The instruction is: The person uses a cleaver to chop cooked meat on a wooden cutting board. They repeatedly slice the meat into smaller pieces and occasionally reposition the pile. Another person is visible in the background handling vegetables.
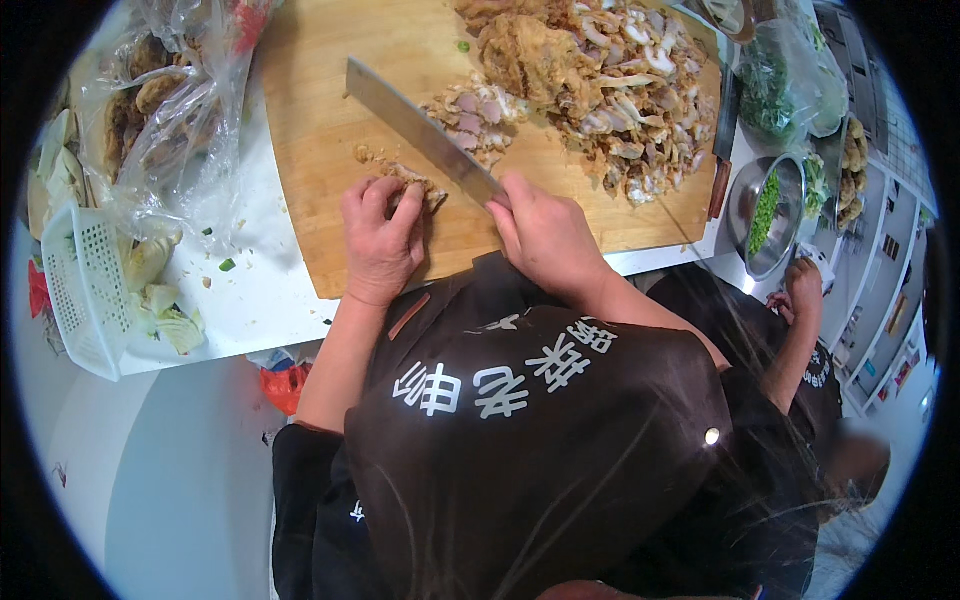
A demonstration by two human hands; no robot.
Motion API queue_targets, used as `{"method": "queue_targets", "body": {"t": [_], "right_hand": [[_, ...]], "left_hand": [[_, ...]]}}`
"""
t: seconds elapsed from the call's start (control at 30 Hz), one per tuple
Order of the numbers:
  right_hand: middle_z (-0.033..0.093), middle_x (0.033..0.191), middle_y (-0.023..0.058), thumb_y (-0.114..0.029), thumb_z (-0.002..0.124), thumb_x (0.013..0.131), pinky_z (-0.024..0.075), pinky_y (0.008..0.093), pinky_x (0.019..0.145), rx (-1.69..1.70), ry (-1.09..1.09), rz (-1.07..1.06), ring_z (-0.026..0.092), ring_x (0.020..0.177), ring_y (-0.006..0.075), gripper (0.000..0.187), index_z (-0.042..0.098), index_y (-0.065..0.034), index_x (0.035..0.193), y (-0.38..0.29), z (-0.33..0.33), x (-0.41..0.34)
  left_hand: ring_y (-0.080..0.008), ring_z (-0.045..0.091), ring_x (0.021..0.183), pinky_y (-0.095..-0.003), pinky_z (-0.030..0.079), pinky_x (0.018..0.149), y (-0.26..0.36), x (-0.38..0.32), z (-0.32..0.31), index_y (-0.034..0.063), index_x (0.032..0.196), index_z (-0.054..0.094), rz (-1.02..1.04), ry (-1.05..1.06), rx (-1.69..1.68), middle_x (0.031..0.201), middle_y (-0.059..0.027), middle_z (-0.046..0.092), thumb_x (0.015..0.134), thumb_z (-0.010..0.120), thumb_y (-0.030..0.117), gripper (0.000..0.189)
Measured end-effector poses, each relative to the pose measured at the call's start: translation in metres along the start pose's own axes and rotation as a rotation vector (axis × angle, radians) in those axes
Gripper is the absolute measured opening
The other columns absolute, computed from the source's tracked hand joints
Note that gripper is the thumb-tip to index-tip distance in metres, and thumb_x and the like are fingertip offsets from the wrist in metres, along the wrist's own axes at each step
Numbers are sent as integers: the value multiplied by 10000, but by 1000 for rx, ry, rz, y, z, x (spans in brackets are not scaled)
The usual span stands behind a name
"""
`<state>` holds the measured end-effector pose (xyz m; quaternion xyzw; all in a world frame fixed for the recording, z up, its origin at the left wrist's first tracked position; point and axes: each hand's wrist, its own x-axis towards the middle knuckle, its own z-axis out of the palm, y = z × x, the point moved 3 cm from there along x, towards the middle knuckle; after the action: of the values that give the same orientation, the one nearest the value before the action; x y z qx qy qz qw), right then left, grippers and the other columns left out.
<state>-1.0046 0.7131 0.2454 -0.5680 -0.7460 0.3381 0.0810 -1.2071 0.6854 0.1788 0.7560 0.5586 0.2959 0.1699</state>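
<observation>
On a wooden cutting board (pixel 315 165), my left hand (pixel 384 232) presses its fingertips on a small piece of browned fried meat (pixel 412 180). My right hand (pixel 547 229) grips a cleaver (pixel 420 124), whose wide blade slants up and left across the board. Just right of the blade lies a small pile of cut meat (pixel 476 116). A large heap of chopped fried meat (pixel 637 120) covers the board's right part, with a bigger uncut-looking piece (pixel 532 60) at its left. The cleaver's handle is mostly hidden in my right hand.
Clear plastic bags (pixel 187 142) with browned food and a white perforated basket (pixel 86 292) lie left. On the right are a metal bowl (pixel 739 202) with chopped greens (pixel 763 214), bagged greens (pixel 769 82) and another knife's handle (pixel 720 189). A co-worker's hand (pixel 804 285) is near the bowl.
</observation>
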Motion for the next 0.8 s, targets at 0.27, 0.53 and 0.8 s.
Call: {"method": "queue_targets", "body": {"t": [0.27,0.53,0.8], "right_hand": [[686,832,163,-166,647,992,537,491,631,-67,-132,-90,689,750,400,169,524,-61,1042,-9,-20,-13],[682,815,242,-108,533,941,554,537,652,-185,-347,-15,692,744,462,154,516,2,1048,-20,-10,-5],[679,817,250,-141,579,966,535,559,671,-83,-206,-2,675,746,478,169,511,-3,1036,-3,25,7]], "left_hand": [[-426,554,1110,-501,486,956,-5,-5,2,65,1193,655,7,1,-2,1205,-175,602,662,700,-16,540],[-366,554,1049,-453,485,913,0,2,0,86,1172,697,-20,20,2,1172,-121,615,749,760,19,433],[-368,567,1039,-449,492,914,0,0,0,84,1151,696,-48,-1,-7,1158,-120,621,751,750,10,411]]}}
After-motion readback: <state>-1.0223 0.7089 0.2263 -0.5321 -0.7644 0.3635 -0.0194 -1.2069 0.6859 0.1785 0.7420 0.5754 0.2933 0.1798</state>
